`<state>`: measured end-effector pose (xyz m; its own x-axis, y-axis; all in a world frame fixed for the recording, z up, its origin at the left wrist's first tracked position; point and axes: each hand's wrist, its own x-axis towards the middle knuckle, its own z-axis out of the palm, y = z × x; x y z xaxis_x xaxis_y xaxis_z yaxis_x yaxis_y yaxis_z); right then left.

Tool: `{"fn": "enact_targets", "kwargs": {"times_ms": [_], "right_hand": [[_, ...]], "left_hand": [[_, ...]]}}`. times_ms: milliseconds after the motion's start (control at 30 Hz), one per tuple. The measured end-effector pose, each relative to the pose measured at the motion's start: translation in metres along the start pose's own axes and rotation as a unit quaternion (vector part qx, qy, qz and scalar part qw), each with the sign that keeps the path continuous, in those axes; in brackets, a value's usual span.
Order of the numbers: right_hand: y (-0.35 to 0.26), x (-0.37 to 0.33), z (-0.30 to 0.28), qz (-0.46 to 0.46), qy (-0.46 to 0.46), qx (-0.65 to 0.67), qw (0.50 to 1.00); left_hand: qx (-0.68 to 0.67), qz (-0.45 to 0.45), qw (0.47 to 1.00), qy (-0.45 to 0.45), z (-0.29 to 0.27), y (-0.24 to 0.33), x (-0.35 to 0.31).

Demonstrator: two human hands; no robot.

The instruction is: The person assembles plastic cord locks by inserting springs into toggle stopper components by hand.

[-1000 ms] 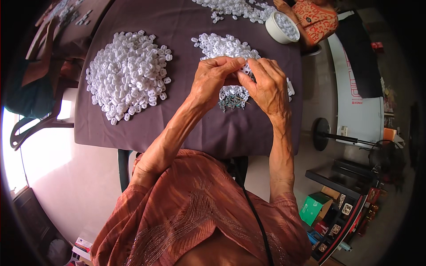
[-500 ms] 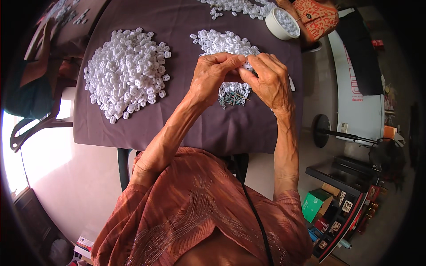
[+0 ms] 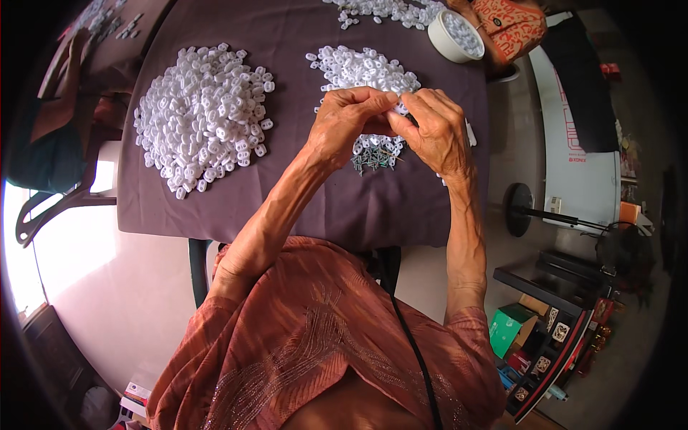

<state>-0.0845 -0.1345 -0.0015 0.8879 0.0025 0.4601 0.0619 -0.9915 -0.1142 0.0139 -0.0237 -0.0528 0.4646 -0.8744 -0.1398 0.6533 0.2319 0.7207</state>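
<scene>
My left hand (image 3: 351, 120) and my right hand (image 3: 436, 125) meet at their fingertips over the table, both closed in a pinch. Between them shows a bit of a small white plastic piece (image 3: 400, 107); fingers cover most of it. Behind and beneath the hands lies a heap of similar white two-holed plastic pieces (image 3: 365, 68). At its near edge, just below my fingers, is a small pile of dark metal screws (image 3: 373, 160). A larger heap of white plastic pieces (image 3: 204, 118) rests to the left of my left hand.
A dark purple cloth covers the table (image 3: 301, 204). At the far right stands a white tub (image 3: 450, 43) of white pieces, beside a person in orange patterned clothing (image 3: 510, 29). More white pieces (image 3: 390, 10) lie along the far side. Another person's arm (image 3: 61, 107) is at left.
My hands stay together in nearly the same place, with slight shifts of the fingers. A little more white shows between the fingertips.
</scene>
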Motion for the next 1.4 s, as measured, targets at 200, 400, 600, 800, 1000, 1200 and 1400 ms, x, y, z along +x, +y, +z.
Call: {"fn": "enact_targets", "kwargs": {"times_ms": [200,400,600,800,1000,1200,1400], "right_hand": [[0.005,-0.002,0.002,-0.018,0.003,0.009,1.0],[0.011,-0.003,0.005,-0.046,0.004,0.02,0.999],[0.012,-0.004,0.008,-0.047,0.013,0.017,0.999],[0.006,-0.004,0.005,-0.031,0.011,-0.009,0.999],[0.003,-0.006,0.003,-0.018,-0.003,-0.007,1.0],[0.003,-0.006,0.004,-0.023,0.002,-0.017,1.0],[0.0,-0.006,0.004,-0.028,0.008,-0.024,0.999]], "left_hand": [[0.016,0.001,1.0,-0.004,0.0,-0.001,0.0],[0.046,-0.004,0.999,-0.011,-0.001,-0.002,0.001],[0.04,-0.002,0.999,-0.017,-0.003,-0.006,0.005],[0.034,-0.012,0.999,-0.023,-0.005,-0.003,0.004],[0.018,-0.032,0.999,-0.033,-0.007,-0.002,0.005],[0.004,-0.04,0.998,-0.04,-0.007,-0.002,0.007],[0.018,-0.03,0.999,-0.032,-0.008,-0.005,0.006]]}}
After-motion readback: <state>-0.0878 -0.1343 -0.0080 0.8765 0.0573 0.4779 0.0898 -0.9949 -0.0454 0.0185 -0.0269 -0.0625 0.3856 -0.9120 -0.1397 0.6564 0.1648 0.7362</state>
